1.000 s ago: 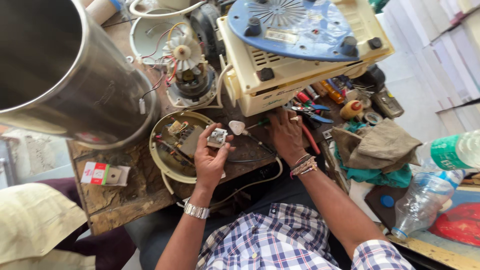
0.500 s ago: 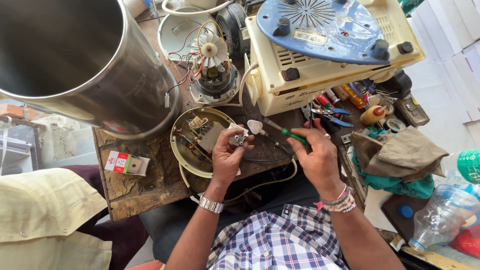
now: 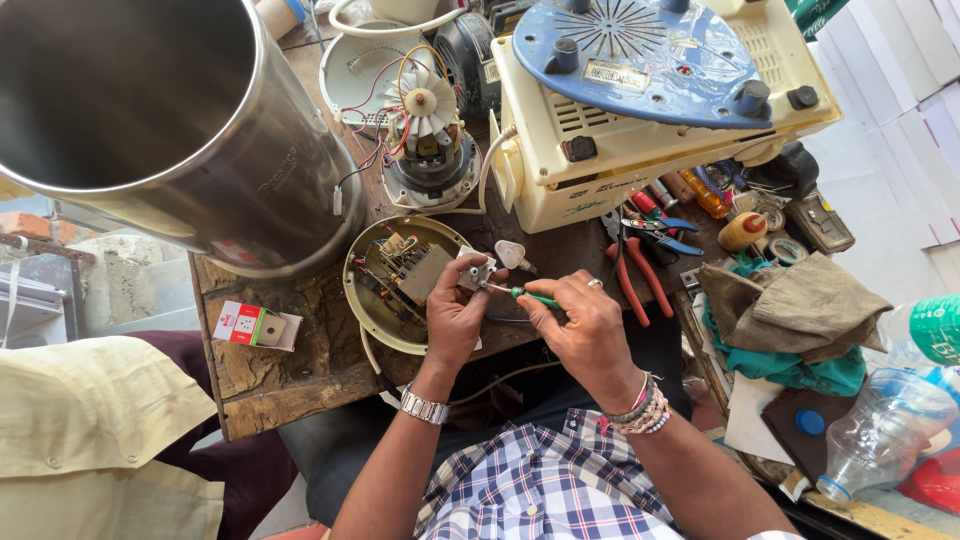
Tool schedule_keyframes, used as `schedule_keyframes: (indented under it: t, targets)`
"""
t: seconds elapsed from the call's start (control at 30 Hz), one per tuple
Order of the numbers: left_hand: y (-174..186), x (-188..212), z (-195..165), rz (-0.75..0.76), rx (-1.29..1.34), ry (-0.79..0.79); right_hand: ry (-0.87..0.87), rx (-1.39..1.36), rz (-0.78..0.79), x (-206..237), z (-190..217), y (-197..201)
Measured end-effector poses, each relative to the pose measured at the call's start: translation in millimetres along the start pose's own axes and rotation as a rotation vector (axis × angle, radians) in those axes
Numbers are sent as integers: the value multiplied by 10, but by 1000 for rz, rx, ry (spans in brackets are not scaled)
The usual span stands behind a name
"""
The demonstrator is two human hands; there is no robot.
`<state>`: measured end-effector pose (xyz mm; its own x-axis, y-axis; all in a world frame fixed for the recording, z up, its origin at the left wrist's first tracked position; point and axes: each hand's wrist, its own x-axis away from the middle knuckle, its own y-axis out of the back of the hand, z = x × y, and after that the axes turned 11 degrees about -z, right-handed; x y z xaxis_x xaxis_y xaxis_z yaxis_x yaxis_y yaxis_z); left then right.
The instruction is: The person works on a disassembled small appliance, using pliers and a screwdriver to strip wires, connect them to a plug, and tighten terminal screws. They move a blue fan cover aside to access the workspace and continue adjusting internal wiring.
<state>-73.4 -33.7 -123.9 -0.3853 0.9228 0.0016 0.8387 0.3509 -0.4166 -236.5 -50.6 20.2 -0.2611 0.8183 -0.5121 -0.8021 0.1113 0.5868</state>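
Right hand (image 3: pixel 585 325) now closed around a small green screwdriver (image 3: pixel 535 296), tip pressed against the little grey part (image 3: pixel 476 273). A moment ago, over by the red pliers (image 3: pixel 635 275) with nothing green in the fingers; half a second ago, just lifting the tool. So, picked up and brought in.

Left hand (image 3: pixel 455 315) closed too, pinching that grey part between thumb and fingers, same as before. Held just right of the round cream base (image 3: pixel 395 285), a bit above the bench (image 3: pixel 290 370). Looks like the start of turning a screw or poking a wire loose, going by tool on part.

Outward from the cream base: wires and a brown board inside it. A white plug piece (image 3: pixel 512 255) just right of it. Above it, a small motor with a white fan (image 3: pixel 428 140). To its left, a big shiny steel pot (image 3: pixel 170 120). Below and left, a small red and white box (image 3: pixel 250 325). Up and right, a cream machine with a blue bottom (image 3: pixel 650 90), tipped over. Farther right, the pliers, then a pile of brown and green cloths (image 3: pixel 790 320). Far right, a clear plastic bottle (image 3: pixel 880 430).
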Motion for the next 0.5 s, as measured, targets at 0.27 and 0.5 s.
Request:
schedule_keyframes:
  t: [0.27,0.5]
  targets:
    - [-86,12,-16,-102,-192,-64,93,93,79,-49,-111,7]
    - [-196,0,-170,-181,-584,-277,-112,61,233,-217,-294,-85]
